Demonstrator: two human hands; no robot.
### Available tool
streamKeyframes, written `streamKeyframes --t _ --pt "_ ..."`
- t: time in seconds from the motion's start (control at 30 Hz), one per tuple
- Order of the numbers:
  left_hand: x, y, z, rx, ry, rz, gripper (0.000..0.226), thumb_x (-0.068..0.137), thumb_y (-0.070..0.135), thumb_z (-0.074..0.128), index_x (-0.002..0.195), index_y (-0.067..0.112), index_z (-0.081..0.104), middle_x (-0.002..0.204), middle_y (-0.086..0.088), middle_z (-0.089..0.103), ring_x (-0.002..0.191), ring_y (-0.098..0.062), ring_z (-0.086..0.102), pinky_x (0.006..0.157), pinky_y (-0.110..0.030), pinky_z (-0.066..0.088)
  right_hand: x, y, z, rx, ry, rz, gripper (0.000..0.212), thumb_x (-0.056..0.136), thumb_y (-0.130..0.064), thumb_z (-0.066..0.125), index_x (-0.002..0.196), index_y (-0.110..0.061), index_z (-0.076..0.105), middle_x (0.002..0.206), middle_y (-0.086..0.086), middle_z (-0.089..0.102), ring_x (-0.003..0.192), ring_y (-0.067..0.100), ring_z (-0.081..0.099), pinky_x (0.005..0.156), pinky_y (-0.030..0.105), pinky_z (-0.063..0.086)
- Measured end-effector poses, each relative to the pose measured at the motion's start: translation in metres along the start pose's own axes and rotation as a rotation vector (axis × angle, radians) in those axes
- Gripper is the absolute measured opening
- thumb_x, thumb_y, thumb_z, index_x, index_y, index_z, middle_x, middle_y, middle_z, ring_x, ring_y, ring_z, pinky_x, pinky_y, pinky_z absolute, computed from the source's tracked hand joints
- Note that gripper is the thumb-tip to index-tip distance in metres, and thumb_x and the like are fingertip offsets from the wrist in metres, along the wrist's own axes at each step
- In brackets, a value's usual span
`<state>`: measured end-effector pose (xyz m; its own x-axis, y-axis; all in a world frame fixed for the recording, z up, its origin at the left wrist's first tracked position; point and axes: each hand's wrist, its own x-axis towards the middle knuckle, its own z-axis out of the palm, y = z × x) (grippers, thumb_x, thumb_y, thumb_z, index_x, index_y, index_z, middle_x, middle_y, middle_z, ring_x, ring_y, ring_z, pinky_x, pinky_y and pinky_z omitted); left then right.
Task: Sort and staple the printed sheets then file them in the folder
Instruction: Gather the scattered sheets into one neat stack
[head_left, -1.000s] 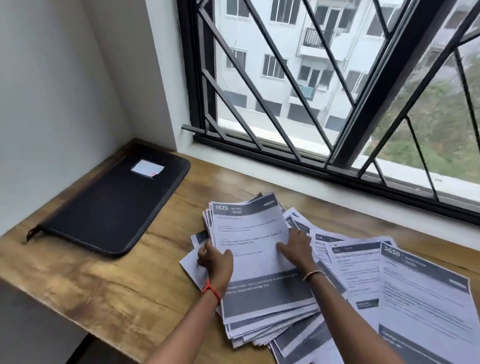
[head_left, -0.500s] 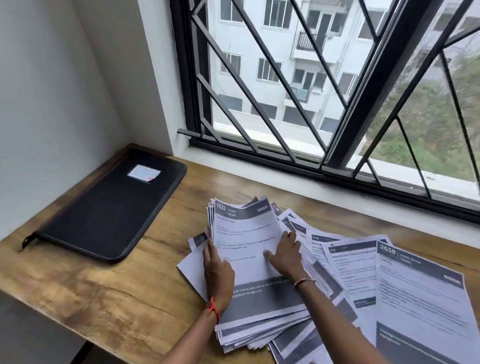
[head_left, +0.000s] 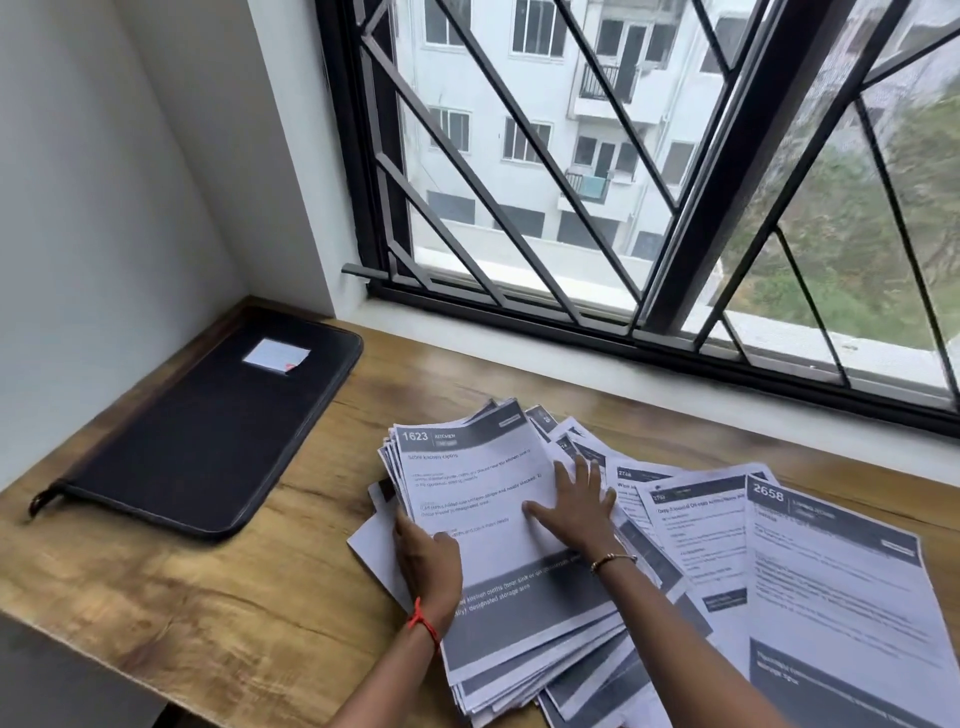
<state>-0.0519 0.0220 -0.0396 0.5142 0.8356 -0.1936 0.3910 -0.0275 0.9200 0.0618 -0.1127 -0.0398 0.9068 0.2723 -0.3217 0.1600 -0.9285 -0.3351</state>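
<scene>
1. Sorting was under way, by my reading. A rough stack (head_left: 519, 639) of printed sheets lay on the near middle of the worktop (head_left: 182, 597), its edges uneven and fanned, with the sheet headed 1623 (head_left: 467, 483) on top.
2. The left hand (head_left: 426, 556) gripped the stack's left edge, thumb on top and fingers curled down the side. The right hand (head_left: 576, 514) lay flat on the top sheet, fingers straight and spread, pressing it down.
3. More loose sheets (head_left: 691, 540) were spread to the right of the stack, overlapping one another, with the sheet headed 2658 (head_left: 831, 597) at the near right. These looked not yet gathered in, so the sort seemed only partly done.
4. No staple could be made out on any sheet and no stapler was in view, so stapling appeared not yet begun.
5. The black folder (head_left: 208, 431), bearing a small white label (head_left: 275, 356), lay closed at the far left of the worktop, well apart from the sheets. Nothing was filed as far as could be seen; stapling and filing were left to do.
</scene>
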Motion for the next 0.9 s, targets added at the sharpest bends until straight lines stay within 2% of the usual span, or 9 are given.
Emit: streamKeyframes --t 0.1,0.3,0.37,0.43,0.53,0.63,0.7,0.77,0.9 --pt "0.003 0.001 -0.003 0.009 -0.008 0.022 0.060 0.076 -0.012 0.048 0.134 0.003 0.042 0.127 -0.016 0.058 0.115 -0.034 0.055 0.093 -0.038 0.045 0.000 0.002 0.000 0.037 -0.009 -0.011 0.082 0.085 -0.053 0.053 0.148 -0.020 0.012 0.157 0.003 -0.007 0.144 0.024 -0.013 0.113 0.056 0.000" --pt "0.007 0.004 0.001 -0.047 -0.240 0.099 0.068 0.080 -0.016 0.048 0.143 0.004 0.031 0.139 -0.016 0.047 0.126 -0.031 0.047 0.106 -0.043 0.038 0.002 0.006 -0.003 0.108 -0.003 -0.038 0.083 0.086 -0.042 0.057 0.148 -0.016 0.009 0.158 -0.002 -0.003 0.145 0.014 -0.009 0.114 0.051 -0.003" --pt "0.008 0.006 0.002 -0.070 -0.269 0.103 0.067 0.080 -0.017 0.048 0.141 0.003 0.033 0.138 -0.016 0.049 0.125 -0.030 0.049 0.106 -0.041 0.038 0.002 0.008 -0.005 0.178 0.026 -0.039 0.080 0.085 -0.037 0.060 0.147 -0.014 0.014 0.157 -0.001 0.009 0.146 0.014 0.002 0.115 0.048 -0.002" --pt "0.012 0.011 0.004 -0.104 -0.301 0.109 0.063 0.079 -0.019 0.051 0.137 0.001 0.038 0.132 -0.017 0.053 0.118 -0.030 0.053 0.101 -0.036 0.042 -0.001 0.013 -0.009 0.276 0.077 -0.024 0.073 0.082 -0.032 0.064 0.142 -0.014 0.027 0.150 0.004 0.032 0.139 0.020 0.028 0.116 0.044 0.012" --pt "0.020 0.020 0.007 -0.189 -0.385 0.107 0.056 0.078 -0.021 0.055 0.130 -0.003 0.043 0.122 -0.019 0.057 0.107 -0.028 0.056 0.094 -0.034 0.044 -0.011 0.028 -0.023 0.507 0.175 0.019 0.059 0.078 -0.022 0.070 0.128 -0.010 0.042 0.125 0.006 0.058 0.108 0.023 0.056 0.091 0.030 0.041" --pt "0.021 0.034 0.017 -0.292 -0.534 0.067 0.049 0.079 -0.020 0.056 0.122 0.003 0.048 0.113 -0.017 0.061 0.101 -0.031 0.060 0.084 -0.035 0.052 -0.022 0.050 -0.037 0.743 0.296 0.070 0.046 0.078 -0.019 0.072 0.116 -0.007 0.051 0.113 0.005 0.063 0.091 0.015 0.057 0.065 0.018 0.042" --pt "0.016 0.048 0.029 -0.350 -0.627 0.020 0.047 0.079 -0.020 0.056 0.116 0.007 0.050 0.105 -0.015 0.063 0.091 -0.029 0.062 0.071 -0.028 0.056 -0.028 0.066 -0.045 0.836 0.389 0.096 0.042 0.078 -0.020 0.073 0.114 -0.006 0.054 0.108 0.004 0.064 0.091 0.016 0.058 0.065 0.009 0.042" --pt "0.004 0.059 0.045 -0.396 -0.717 -0.007 0.046 0.077 -0.021 0.056 0.114 0.007 0.050 0.098 -0.012 0.064 0.077 -0.021 0.065 0.064 -0.025 0.057 -0.036 0.083 -0.051 0.933 0.450 0.133 0.041 0.080 -0.023 0.071 0.114 -0.008 0.056 0.108 0.004 0.065 0.095 0.018 0.061 0.069 0.012 0.045" --pt "-0.025 0.069 0.079 -0.453 -0.865 -0.085 0.054 0.057 -0.006 0.064 0.108 0.009 0.055 0.092 -0.008 0.069 0.078 -0.025 0.065 0.070 -0.035 0.057 -0.057 0.124 -0.067 1.017 0.533 0.205 0.029 0.080 -0.017 0.071 0.105 -0.010 0.058 0.105 0.007 0.067 0.087 0.018 0.064 0.067 0.020 0.053"
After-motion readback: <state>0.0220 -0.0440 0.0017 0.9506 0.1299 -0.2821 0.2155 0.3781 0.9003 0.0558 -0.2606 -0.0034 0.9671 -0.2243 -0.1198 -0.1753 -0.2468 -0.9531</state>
